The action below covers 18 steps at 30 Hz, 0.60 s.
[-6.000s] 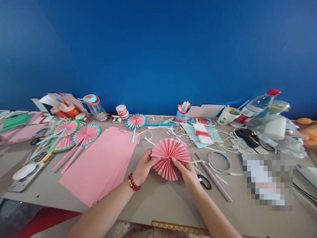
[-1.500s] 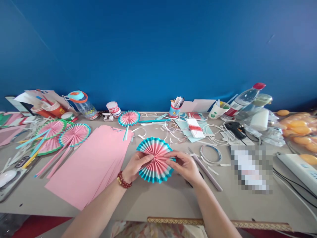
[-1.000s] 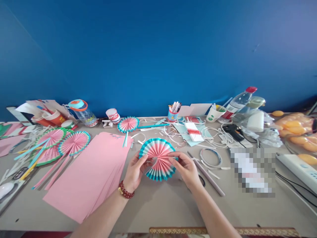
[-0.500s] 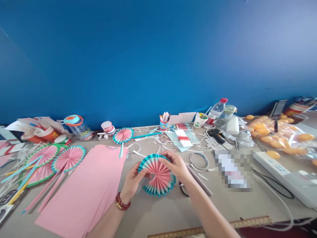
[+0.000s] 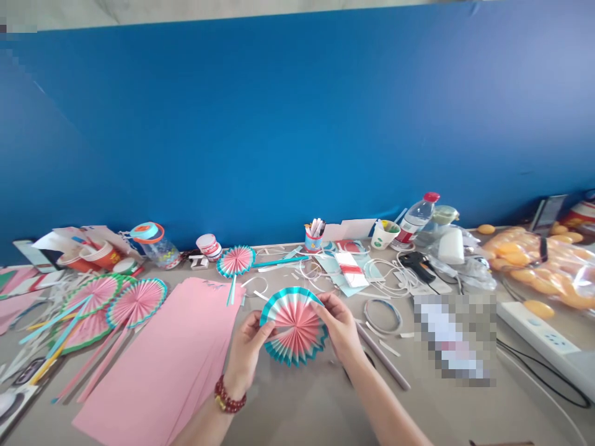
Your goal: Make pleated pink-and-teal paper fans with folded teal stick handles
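I hold a round pleated paper fan (image 5: 294, 325), pink in the middle with white and teal rings at its rim, just above the grey table (image 5: 307, 402). My left hand (image 5: 245, 350), with a red bead bracelet on the wrist, pinches the fan's left edge. My right hand (image 5: 339, 325) grips its right and upper edge, fingers curled over the pleats. A stack of pink paper sheets (image 5: 162, 365) lies on the table left of my left hand.
Finished fans with strip handles (image 5: 116, 300) lie at the left, another fan (image 5: 235, 261) behind. White paper strips, a tape ring (image 5: 383, 314), a pen cup (image 5: 313, 238), a glue gun (image 5: 418, 265), a bottle (image 5: 416, 217), a power strip (image 5: 543, 337) and bagged oranges (image 5: 543, 266) crowd the right.
Six seconds ago the fan showed its plain pink side; it now shows the teal-rimmed side. My right hand has shifted round its edge, and the view has swung right and up.
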Available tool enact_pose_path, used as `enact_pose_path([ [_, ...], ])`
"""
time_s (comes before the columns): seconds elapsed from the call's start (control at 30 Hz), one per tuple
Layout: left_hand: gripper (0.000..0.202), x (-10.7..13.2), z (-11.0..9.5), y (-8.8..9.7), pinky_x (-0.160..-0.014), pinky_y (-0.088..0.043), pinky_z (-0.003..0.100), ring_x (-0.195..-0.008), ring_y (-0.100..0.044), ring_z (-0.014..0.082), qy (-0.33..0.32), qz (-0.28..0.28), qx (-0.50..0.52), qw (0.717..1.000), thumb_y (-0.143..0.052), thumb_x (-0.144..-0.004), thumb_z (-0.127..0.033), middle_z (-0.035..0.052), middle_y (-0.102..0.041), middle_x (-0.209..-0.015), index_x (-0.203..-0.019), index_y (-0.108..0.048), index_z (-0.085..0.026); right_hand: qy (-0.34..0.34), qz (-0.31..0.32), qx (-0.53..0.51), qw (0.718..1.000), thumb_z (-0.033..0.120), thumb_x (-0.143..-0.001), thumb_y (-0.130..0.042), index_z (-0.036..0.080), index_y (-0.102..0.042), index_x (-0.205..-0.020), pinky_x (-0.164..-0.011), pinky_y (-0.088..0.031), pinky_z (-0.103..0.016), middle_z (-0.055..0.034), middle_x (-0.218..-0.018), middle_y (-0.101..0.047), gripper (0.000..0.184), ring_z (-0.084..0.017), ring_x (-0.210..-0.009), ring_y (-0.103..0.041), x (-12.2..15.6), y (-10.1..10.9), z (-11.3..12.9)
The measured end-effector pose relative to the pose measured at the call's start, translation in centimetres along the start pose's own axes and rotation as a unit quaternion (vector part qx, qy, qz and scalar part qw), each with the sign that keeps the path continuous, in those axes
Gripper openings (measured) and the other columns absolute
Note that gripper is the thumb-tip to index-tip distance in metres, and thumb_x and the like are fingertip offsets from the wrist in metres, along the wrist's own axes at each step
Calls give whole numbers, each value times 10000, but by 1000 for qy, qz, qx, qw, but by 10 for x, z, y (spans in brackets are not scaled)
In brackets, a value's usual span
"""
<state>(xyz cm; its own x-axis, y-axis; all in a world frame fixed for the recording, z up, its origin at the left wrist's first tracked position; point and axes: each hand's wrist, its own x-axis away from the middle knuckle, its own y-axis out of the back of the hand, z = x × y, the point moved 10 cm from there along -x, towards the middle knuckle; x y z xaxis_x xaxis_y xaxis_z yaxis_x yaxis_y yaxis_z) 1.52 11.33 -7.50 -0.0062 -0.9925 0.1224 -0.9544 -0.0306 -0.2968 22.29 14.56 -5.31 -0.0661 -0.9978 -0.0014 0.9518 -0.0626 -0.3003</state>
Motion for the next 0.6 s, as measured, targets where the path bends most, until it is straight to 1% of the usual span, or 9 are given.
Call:
enact_pose_path([
  [0.13,279,-1,6,6,-804,-546,290,-796,-659,156,9,-29,4,1000,-775,-780,-409,10,-693,-859,-918,-690,-181,-6,9,18,1000,467,-753,-794,192,-653,-825,-674,-443,-251,0,-770,-642,317,-146,-701,-561,-1,-1,-2],
  [0.27,325,-2,8,15,-736,-524,273,-750,-647,159,21,-68,18,997,-789,-748,-445,12,-693,-801,-902,-687,-178,-3,13,35,999,475,-768,-779,190,-660,-848,-689,-452,-265,-15,-794,-664,319,-163,-727,-579,-4,-2,-4],
  [0.3,333,-2,7,14,-722,-516,271,-765,-651,169,24,-64,14,998,-772,-760,-465,22,-702,-818,-909,-687,-180,-3,10,37,999,480,-769,-776,191,-660,-848,-689,-453,-267,-15,-794,-666,321,-166,-728,-582,-4,-1,-4],
  [0.33,339,-2,5,11,-718,-509,272,-798,-656,183,31,-46,3,998,-752,-778,-480,36,-713,-856,-930,-690,-184,-4,6,38,999,485,-768,-774,193,-660,-850,-692,-455,-270,-15,-796,-669,324,-169,-730,-585,-5,-1,-4],
  [0.4,346,-1,3,-2,-739,-497,275,-896,-655,211,51,24,-42,998,-734,-798,-477,65,-723,-963,-986,-704,-188,-7,1,42,999,498,-756,-779,197,-660,-847,-699,-461,-277,-14,-797,-673,336,-175,-734,-591,-6,0,-4],
  [0.43,346,1,4,-10,-765,-491,273,-938,-646,219,64,64,-73,993,-758,-784,-445,72,-721,-1002,-1012,-713,-187,-10,1,43,999,503,-748,-785,198,-661,-840,-704,-465,-280,-14,-796,-675,342,-179,-737,-596,-6,0,-3],
  [0.47,341,3,4,-14,-775,-484,266,-945,-636,216,70,89,-102,988,-782,-766,-417,71,-719,-1007,-1008,-725,-183,-15,4,44,999,508,-742,-788,200,-665,-839,-714,-470,-283,-16,-800,-680,346,-183,-747,-604,-7,-1,-4],
  [0.53,313,4,4,-15,-765,-470,246,-906,-622,194,73,99,-139,983,-799,-752,-388,60,-716,-975,-977,-743,-178,-32,13,32,999,521,-755,-777,209,-685,-899,-768,-487,-296,-29,-871,-703,355,-200,-820,-632,-6,-1,-6],
  [0.6,291,4,5,-10,-729,-459,229,-851,-607,169,76,68,-131,986,-782,-768,-402,46,-710,-948,-954,-746,-181,-62,28,-6,998,538,-788,-745,241,-684,-1059,-848,-499,-322,-47,-1030,-713,407,-224,-946,-650,-3,-2,-12],
])
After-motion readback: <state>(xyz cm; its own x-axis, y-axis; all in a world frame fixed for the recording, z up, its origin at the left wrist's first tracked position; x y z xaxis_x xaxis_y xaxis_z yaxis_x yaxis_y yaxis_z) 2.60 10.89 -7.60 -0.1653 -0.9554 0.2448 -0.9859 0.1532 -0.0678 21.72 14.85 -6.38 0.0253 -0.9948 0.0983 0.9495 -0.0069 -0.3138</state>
